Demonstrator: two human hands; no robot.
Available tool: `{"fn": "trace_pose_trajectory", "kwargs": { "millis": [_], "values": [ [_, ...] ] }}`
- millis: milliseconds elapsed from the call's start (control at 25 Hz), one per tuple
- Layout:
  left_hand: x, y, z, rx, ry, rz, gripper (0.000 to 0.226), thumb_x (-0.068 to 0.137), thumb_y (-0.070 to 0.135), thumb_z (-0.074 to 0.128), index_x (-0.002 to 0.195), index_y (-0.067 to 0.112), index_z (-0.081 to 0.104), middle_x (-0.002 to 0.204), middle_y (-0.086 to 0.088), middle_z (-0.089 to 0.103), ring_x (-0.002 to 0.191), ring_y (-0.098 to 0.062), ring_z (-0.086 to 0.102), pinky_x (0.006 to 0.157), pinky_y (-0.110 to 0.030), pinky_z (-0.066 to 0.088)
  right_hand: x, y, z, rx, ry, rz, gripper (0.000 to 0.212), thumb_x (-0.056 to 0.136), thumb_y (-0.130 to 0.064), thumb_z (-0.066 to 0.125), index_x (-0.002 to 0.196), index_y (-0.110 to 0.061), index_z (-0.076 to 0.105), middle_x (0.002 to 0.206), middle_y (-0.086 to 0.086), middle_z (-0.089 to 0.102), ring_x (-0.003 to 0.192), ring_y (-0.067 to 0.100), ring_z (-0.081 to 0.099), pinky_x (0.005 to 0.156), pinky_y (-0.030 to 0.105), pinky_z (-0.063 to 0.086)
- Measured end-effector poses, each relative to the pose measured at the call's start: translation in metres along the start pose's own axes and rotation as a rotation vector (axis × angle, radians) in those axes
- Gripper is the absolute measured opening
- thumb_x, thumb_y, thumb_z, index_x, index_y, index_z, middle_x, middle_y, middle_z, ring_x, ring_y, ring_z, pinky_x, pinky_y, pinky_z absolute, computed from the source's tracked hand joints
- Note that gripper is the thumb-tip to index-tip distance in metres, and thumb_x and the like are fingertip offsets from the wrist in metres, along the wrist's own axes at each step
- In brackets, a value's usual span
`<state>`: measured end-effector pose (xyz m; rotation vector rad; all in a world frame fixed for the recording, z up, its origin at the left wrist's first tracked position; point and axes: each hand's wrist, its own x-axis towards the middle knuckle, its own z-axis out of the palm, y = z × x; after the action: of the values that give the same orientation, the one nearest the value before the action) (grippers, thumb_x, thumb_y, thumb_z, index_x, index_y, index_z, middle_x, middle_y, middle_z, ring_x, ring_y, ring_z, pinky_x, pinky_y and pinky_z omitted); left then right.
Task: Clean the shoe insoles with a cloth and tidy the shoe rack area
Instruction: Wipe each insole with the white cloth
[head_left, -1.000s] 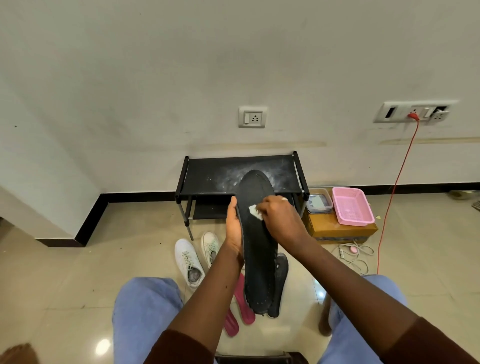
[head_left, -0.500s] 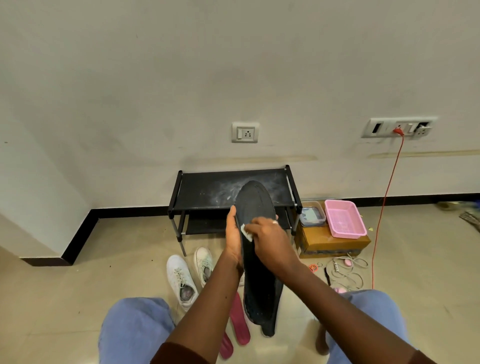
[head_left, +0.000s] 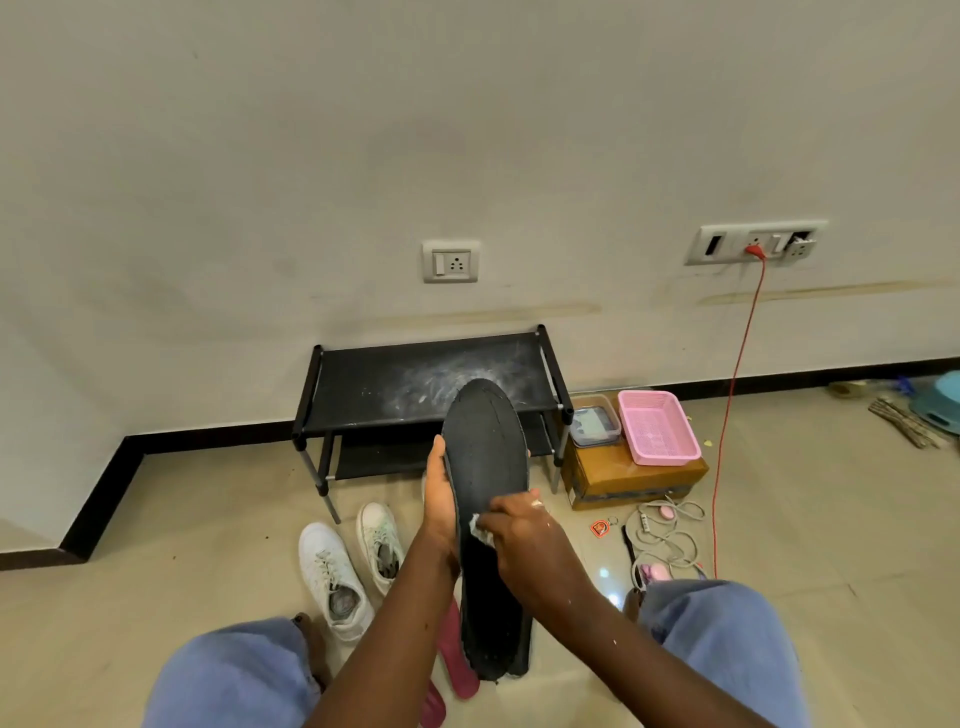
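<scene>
Two hands on one black insole (head_left: 485, 452). Left hand (head_left: 441, 499) grips its left edge near mid-length, thumb along the rim and fingers wrapped behind. Right hand (head_left: 522, 543) has curled fingers pinching a small white cloth (head_left: 479, 529), which it presses onto the insole face at about mid-length. The insole is held up off the floor, lengthwise away from the person. Its rounded toe end overlaps the shoe rack (head_left: 410, 379) in view and its heel end is down between the knees in blue jeans (head_left: 234, 680).

The rack is black with two tiers, stands against the wall, and has white dusty smears on the top shelf. Two white sneakers (head_left: 337, 582) lie side by side on the tile floor in front of the rack, left of the left arm. Pink insoles (head_left: 458, 657) lie on the floor under the arms, partly hidden.

Right of the rack is a cardboard box (head_left: 623, 480) carrying a pink basket (head_left: 657, 434) and a clear lidded container (head_left: 595, 428). A red cable (head_left: 730, 431) runs from the wall switch panel (head_left: 756, 243) down to the floor. Tangled light cords (head_left: 670, 538) lie near the box.
</scene>
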<state>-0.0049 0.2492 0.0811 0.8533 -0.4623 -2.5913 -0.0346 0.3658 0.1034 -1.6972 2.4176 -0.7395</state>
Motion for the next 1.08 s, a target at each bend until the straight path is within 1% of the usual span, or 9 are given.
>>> {"fn": "trace_pose_trajectory", "kwargs": {
  "millis": [80,160,360,520,720,840,920,1000,1080],
  "values": [
    [0.0,-0.006,0.002,0.041,0.028,0.054,0.06,0.093,0.053,0.037,0.119,0.005,0.06,0.1,-0.016,0.07,0.088,-0.026,0.068,0.083,-0.038,0.049,0.032,0.013,0.0,-0.054,0.028,-0.015,0.019,0.068,0.004,0.07,0.084,-0.005,0.072,0.082,0.009,0.067,0.074,0.025,0.063,0.06,0.029,0.052],
    [-0.001,-0.013,0.002,0.061,0.015,0.024,0.059,0.094,0.052,0.034,0.117,0.005,0.061,0.104,-0.016,0.068,0.088,-0.025,0.068,0.081,-0.036,0.05,0.062,0.027,-0.005,-0.133,0.078,0.016,0.02,0.078,0.004,0.06,0.094,-0.002,0.07,0.093,0.013,0.066,0.086,0.028,0.061,0.069,0.032,0.051],
    [0.002,-0.018,0.01,0.161,-0.007,-0.053,0.061,0.096,0.054,0.03,0.114,0.004,0.06,0.085,-0.017,0.073,0.069,-0.025,0.072,0.053,-0.033,0.057,0.101,0.046,-0.021,-0.149,0.21,0.15,0.03,0.089,-0.001,0.049,0.117,-0.004,0.06,0.121,0.014,0.058,0.111,0.029,0.051,0.088,0.035,0.046],
    [0.015,-0.014,0.008,0.138,0.036,0.063,0.061,0.094,0.055,0.034,0.122,0.008,0.06,0.106,-0.013,0.07,0.091,-0.023,0.069,0.078,-0.035,0.054,0.073,0.043,-0.002,-0.103,0.195,0.119,0.028,0.083,0.006,0.054,0.105,-0.006,0.067,0.106,0.01,0.064,0.097,0.027,0.058,0.076,0.029,0.049],
    [0.036,-0.007,0.003,-0.035,0.035,0.045,0.072,0.086,0.066,0.038,0.123,0.008,0.058,0.116,-0.018,0.064,0.093,-0.031,0.064,0.077,-0.043,0.056,-0.012,0.018,0.019,0.029,0.119,-0.037,0.035,0.055,-0.004,0.084,0.087,-0.012,0.072,0.085,0.002,0.07,0.078,0.021,0.066,0.063,0.024,0.054],
    [0.057,-0.007,-0.01,-0.082,0.013,0.054,0.077,0.084,0.069,0.04,0.128,0.009,0.056,0.124,-0.018,0.061,0.096,-0.033,0.065,0.081,-0.047,0.054,-0.05,0.014,0.024,0.128,0.022,-0.013,0.039,0.05,-0.007,0.088,0.086,-0.014,0.073,0.084,-0.002,0.07,0.075,0.015,0.066,0.063,0.017,0.052],
    [0.067,-0.011,-0.013,-0.067,0.041,0.035,0.076,0.083,0.069,0.041,0.131,0.01,0.054,0.129,-0.017,0.058,0.099,-0.032,0.063,0.084,-0.047,0.052,-0.055,0.027,0.027,0.18,0.055,0.091,0.028,0.058,-0.003,0.08,0.083,-0.012,0.074,0.085,-0.003,0.069,0.075,0.013,0.065,0.067,0.009,0.048],
    [0.073,-0.019,-0.013,-0.049,0.047,0.018,0.075,0.083,0.067,0.044,0.13,0.01,0.056,0.127,-0.017,0.059,0.098,-0.032,0.062,0.085,-0.046,0.051,-0.045,0.044,0.022,0.411,0.122,0.379,0.022,0.074,0.005,0.066,0.09,-0.009,0.074,0.094,-0.005,0.063,0.083,0.01,0.062,0.075,0.0,0.041],
    [0.079,-0.03,-0.018,0.046,0.118,0.013,0.069,0.086,0.065,0.042,0.121,0.009,0.061,0.12,-0.018,0.063,0.092,-0.029,0.064,0.081,-0.041,0.053,-0.029,0.065,0.023,0.648,0.003,0.673,0.026,0.082,0.003,0.06,0.099,-0.012,0.072,0.1,-0.008,0.059,0.09,0.007,0.058,0.079,0.002,0.041]
  ]
}}
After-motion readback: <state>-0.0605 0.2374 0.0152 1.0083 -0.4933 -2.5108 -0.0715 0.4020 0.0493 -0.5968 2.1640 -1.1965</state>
